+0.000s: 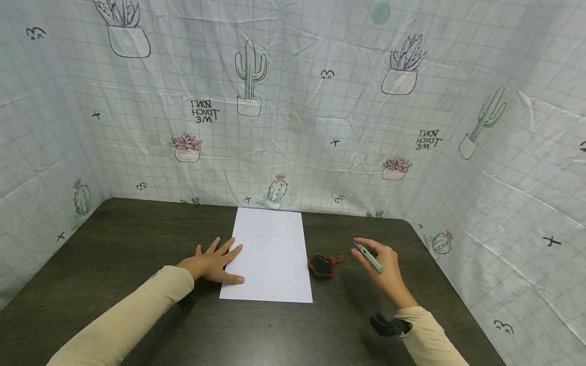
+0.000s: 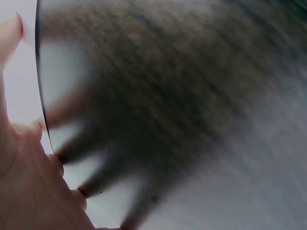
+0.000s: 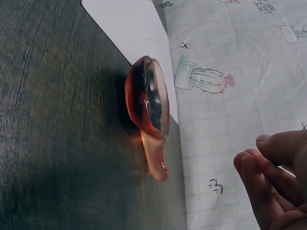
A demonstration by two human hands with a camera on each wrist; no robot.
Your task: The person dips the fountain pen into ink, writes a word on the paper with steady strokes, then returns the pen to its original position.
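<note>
A white sheet of paper (image 1: 270,282) lies on the dark table, with a few thin lines (image 1: 270,239) like the character 大 on its upper half. My left hand (image 1: 215,264) rests palm down with spread fingers, thumb and fingertips over the sheet's left edge. To the right of the paper, my right hand (image 1: 386,264) pinches a slim pale green pen (image 1: 370,258). In the right wrist view the fingers mostly hide it. Between the paper and that hand stands a small red translucent dish (image 3: 156,151) with a stubby handle, black inside.
The dark wooden table (image 1: 151,234) meets a white cloth backdrop (image 1: 302,168) printed with cacti at its back and right. A black band (image 1: 389,325) circles the right wrist.
</note>
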